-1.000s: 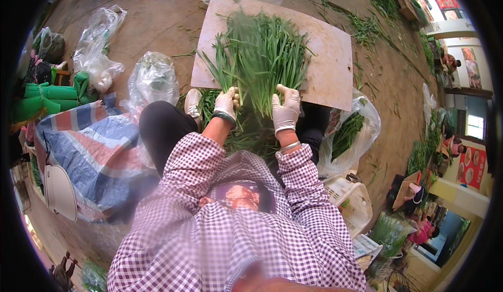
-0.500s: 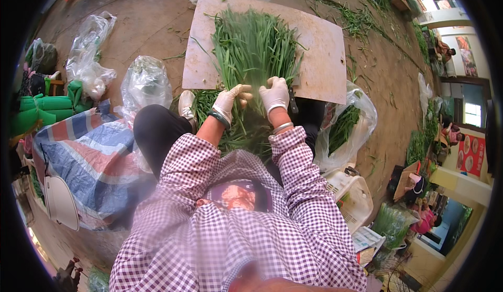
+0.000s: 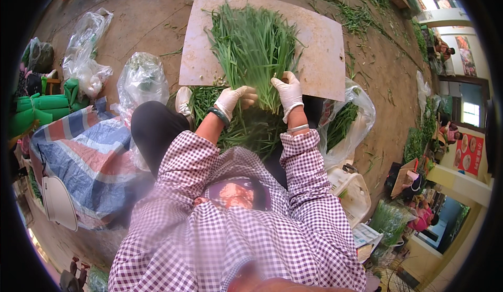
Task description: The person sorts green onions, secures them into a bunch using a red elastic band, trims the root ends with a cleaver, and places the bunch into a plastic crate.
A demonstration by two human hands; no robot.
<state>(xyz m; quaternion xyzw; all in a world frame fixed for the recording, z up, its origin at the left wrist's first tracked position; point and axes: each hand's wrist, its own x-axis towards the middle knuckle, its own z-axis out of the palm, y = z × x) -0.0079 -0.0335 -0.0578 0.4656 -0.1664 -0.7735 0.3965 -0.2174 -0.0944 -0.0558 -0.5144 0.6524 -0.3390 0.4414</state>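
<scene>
A thick sheaf of long green chives [image 3: 254, 43] lies on a pale board [image 3: 325, 45] in front of me, its leaf tips pointing away. Its lower ends hang past the board's near edge, between my hands. On the left side of these ends, my left hand [image 3: 233, 102], in a white glove, curls its fingers against the stalks. My right hand [image 3: 289, 94], also gloved, pinches stalks at the right side of the sheaf. More loose greens [image 3: 257, 129] lie below, over my lap, partly hidden by my arms.
To the right stand a clear plastic bag of greens [image 3: 343, 127] and a cream plastic basket [image 3: 353, 195]. A striped woven sheet [image 3: 94, 161] and clear plastic bags [image 3: 142, 82] are on the left. Scattered greens [image 3: 356, 19] lie on the floor; people sit at far right.
My right hand has shifted right and turned, with its fingers now on the side of the sheaf. The stalk ends show more plainly between my hands. A dark knife handle beside my right hand is now hidden.
</scene>
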